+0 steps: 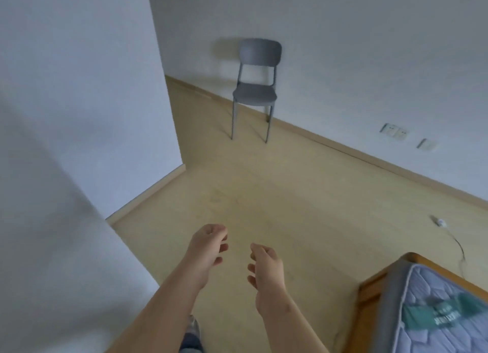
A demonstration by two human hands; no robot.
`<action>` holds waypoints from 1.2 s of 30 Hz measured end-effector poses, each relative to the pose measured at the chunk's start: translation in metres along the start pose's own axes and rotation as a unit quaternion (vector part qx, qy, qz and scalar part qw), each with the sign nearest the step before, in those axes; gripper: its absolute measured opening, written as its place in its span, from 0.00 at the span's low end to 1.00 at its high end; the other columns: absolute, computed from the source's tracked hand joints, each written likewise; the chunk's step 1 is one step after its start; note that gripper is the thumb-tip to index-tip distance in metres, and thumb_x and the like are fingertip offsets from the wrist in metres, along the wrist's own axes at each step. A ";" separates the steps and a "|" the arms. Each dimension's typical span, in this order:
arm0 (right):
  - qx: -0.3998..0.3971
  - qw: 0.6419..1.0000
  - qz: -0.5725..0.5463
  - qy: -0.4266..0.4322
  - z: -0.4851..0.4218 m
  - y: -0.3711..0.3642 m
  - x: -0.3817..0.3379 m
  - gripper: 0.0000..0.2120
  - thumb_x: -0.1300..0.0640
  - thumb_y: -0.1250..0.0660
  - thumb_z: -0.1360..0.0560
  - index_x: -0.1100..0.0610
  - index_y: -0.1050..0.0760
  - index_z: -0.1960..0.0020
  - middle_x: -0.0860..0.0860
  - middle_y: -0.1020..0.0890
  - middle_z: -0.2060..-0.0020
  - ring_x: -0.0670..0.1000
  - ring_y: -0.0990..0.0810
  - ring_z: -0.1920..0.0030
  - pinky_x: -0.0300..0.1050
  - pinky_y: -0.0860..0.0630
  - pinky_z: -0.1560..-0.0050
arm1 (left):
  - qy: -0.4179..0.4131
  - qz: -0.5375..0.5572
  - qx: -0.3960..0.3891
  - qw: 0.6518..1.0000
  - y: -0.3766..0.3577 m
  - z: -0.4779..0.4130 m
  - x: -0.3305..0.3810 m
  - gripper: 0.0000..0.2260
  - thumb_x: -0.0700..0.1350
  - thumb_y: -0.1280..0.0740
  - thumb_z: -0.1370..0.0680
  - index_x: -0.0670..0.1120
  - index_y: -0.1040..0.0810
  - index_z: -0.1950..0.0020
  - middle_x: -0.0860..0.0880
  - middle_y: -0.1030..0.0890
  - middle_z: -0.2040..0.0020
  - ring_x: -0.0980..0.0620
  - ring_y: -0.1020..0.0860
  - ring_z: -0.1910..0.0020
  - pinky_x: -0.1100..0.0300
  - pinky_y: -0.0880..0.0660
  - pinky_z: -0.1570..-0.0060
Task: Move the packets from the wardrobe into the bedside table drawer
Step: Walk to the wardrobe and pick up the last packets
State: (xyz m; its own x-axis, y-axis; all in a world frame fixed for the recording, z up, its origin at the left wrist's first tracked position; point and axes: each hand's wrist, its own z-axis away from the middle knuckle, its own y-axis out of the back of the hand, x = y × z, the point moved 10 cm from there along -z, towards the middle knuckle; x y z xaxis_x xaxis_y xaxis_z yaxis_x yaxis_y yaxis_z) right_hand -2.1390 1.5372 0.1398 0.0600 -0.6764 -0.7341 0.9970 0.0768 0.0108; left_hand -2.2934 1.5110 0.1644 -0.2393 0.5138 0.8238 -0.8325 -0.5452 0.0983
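I see no packets, no wardrobe and no bedside table drawer anywhere in frame, so my first worry is heading off the wrong way. Both grips are released: the left hand and right hand hang at lower centre, fingers loosely curled, holding nothing. The wooden bed frame corner juts in at lower right, near my path, and could catch a leg. The cable trailing across the floor at right could trip me.
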 end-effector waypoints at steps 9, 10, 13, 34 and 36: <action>0.101 0.988 -0.120 -0.006 -0.144 0.058 -0.122 0.03 0.58 0.38 0.22 0.55 0.28 0.55 0.50 0.28 0.64 0.49 0.30 0.63 0.42 0.32 0.63 | -0.024 -0.083 -0.114 0.990 -0.160 -0.145 0.106 0.07 0.44 0.39 0.20 0.50 0.26 0.57 0.50 0.22 0.55 0.50 0.22 0.55 0.55 0.28 0.52; 0.108 0.985 -0.135 -0.003 -0.161 0.061 -0.142 0.03 0.58 0.38 0.23 0.55 0.27 0.56 0.50 0.27 0.64 0.49 0.29 0.63 0.42 0.32 0.63 | -0.030 -0.094 -0.124 0.987 -0.178 -0.162 0.123 0.07 0.44 0.39 0.20 0.50 0.26 0.57 0.50 0.23 0.56 0.50 0.22 0.55 0.56 0.29 0.53; 0.130 0.976 -0.177 0.005 -0.206 0.077 -0.198 0.04 0.58 0.38 0.22 0.54 0.27 0.56 0.51 0.25 0.60 0.51 0.27 0.58 0.43 0.30 0.60 | -0.059 -0.146 -0.159 0.975 -0.238 -0.208 0.176 0.07 0.44 0.38 0.21 0.49 0.26 0.58 0.49 0.23 0.56 0.50 0.23 0.55 0.58 0.30 0.56; 0.265 0.903 -0.335 0.036 -0.487 0.422 -0.476 0.03 0.58 0.39 0.22 0.53 0.28 0.55 0.50 0.25 0.56 0.50 0.26 0.56 0.44 0.28 0.55 | -0.050 -0.211 -0.348 0.912 -0.779 -0.327 0.347 0.04 0.45 0.38 0.20 0.48 0.24 0.52 0.48 0.20 0.52 0.50 0.21 0.54 0.55 0.26 0.53; 0.270 0.897 -0.348 0.036 -0.510 0.455 -0.493 0.03 0.58 0.39 0.22 0.53 0.28 0.54 0.51 0.24 0.54 0.51 0.25 0.55 0.44 0.28 0.54 | -0.044 -0.220 -0.361 0.905 -0.829 -0.333 0.352 0.04 0.45 0.38 0.20 0.48 0.24 0.52 0.48 0.20 0.51 0.50 0.20 0.53 0.55 0.26 0.52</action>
State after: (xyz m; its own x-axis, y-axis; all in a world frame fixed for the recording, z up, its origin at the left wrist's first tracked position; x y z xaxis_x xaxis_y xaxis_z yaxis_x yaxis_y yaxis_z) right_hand -1.7399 2.2792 0.1606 -0.5703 -0.3723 -0.7322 0.6713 -0.7250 -0.1542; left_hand -1.8540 2.3645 0.1866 0.2102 0.5032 0.8382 -0.9543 0.2921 0.0640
